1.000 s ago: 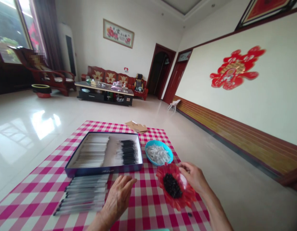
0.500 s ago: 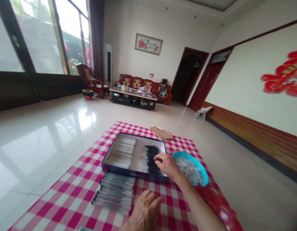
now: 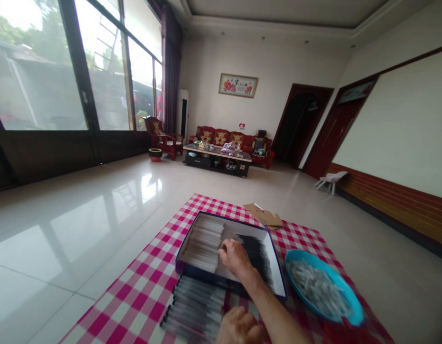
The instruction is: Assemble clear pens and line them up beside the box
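Observation:
My right hand [image 3: 236,259] reaches over a shallow dark-blue box [image 3: 281,274] with its fingers curled together. Its fingertips are beside the white tubes [image 3: 203,243] stacked in the box's left part; what they hold, if anything, I cannot make out. Thin black sticks like pen refills [image 3: 256,253] lie in the right part, partly behind my right wrist. Close to the bottom edge my left hand [image 3: 240,328] is curled like a fist, blurred, its contents hidden. Just left of it lies a row of clear pen-like tubes with black ends [image 3: 194,306], in front of the box.
A turquoise bowl [image 3: 356,306] of translucent greyish pieces [image 3: 319,286] stands on the right of the checked tablecloth [image 3: 135,286]. Brown cardboard [image 3: 266,217] lies behind the box. Farther back are a coffee table [image 3: 215,162], a red sofa [image 3: 214,136] and a small stool [image 3: 331,179].
My right hand has moved left, from the black sticks to beside the white tubes. My left hand stays low near the clear tubes. The view has shifted, moving the scene right and down.

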Demonstrator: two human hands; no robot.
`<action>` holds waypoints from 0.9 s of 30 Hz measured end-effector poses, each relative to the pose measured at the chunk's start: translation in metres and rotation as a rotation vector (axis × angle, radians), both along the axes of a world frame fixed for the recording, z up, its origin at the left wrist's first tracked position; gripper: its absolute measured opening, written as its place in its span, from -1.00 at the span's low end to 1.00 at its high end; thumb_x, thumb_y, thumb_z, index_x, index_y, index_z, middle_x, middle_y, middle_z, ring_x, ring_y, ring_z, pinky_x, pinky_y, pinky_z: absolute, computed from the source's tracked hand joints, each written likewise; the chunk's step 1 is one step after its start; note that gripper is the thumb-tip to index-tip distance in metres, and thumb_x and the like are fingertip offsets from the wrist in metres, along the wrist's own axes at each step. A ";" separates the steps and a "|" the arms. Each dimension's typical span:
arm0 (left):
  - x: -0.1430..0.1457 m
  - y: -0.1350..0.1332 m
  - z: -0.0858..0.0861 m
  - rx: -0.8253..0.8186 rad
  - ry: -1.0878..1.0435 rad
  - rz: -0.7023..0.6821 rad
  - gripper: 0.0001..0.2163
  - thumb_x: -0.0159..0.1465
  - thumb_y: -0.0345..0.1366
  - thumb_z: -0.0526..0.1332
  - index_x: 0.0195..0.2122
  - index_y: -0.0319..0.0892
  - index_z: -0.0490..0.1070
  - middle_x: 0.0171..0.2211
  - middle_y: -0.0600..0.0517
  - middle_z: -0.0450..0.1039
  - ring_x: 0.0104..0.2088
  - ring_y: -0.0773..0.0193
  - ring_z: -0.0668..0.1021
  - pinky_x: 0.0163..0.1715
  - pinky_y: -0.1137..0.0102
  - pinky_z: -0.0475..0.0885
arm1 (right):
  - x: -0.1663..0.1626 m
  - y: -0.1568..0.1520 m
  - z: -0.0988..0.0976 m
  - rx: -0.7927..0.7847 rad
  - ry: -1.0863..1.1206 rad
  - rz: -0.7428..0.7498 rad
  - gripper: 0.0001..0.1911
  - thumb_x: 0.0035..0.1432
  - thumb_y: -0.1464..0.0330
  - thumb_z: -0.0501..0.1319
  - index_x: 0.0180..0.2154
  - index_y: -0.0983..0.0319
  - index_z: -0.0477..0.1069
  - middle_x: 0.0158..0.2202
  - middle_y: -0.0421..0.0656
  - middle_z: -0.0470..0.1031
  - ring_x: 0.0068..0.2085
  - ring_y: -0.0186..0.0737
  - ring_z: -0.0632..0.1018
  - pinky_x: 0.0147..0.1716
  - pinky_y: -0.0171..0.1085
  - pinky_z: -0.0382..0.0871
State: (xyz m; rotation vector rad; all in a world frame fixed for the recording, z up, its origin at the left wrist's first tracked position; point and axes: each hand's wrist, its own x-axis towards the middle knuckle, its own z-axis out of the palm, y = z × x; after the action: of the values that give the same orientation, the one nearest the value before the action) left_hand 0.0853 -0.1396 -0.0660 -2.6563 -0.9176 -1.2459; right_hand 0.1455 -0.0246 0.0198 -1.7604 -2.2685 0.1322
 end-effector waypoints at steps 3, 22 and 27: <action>-0.041 0.035 0.057 -0.289 0.201 0.206 -0.84 0.17 -0.44 0.07 -0.38 -0.11 0.41 -0.44 0.02 0.43 -0.38 0.24 0.49 -0.37 0.39 0.39 | 0.037 -0.016 0.013 0.032 0.017 -0.033 -0.80 0.18 0.40 0.09 -0.29 0.26 0.49 -0.27 -0.03 0.54 -0.20 -0.16 0.55 -0.19 -0.31 0.31; -0.100 0.143 0.066 -0.443 0.655 0.356 -0.84 0.28 -0.35 0.04 -0.24 -0.14 0.41 -0.22 -0.08 0.38 -0.15 0.11 0.46 -0.28 0.31 0.41 | 0.106 -0.014 -0.014 -0.233 -0.151 0.023 -0.74 -0.14 0.55 0.20 -0.35 0.25 0.57 -0.29 -0.03 0.57 -0.25 -0.11 0.56 -0.34 -0.31 0.29; -0.102 0.145 0.060 -0.421 0.642 0.318 -0.87 0.27 -0.35 0.07 -0.24 -0.16 0.40 -0.22 -0.08 0.39 -0.15 0.13 0.45 -0.24 0.34 0.40 | 0.104 -0.009 -0.019 -0.248 -0.166 0.045 -0.80 -0.16 0.59 0.16 -0.55 0.27 0.54 -0.50 -0.06 0.56 -0.40 -0.13 0.56 -0.46 -0.32 0.25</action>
State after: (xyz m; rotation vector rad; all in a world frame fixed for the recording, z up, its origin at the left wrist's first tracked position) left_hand -0.0172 0.0054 -0.0058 -2.7385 -1.4949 -0.1096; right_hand 0.2494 -0.0334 0.0011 -1.9048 -2.5031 0.2982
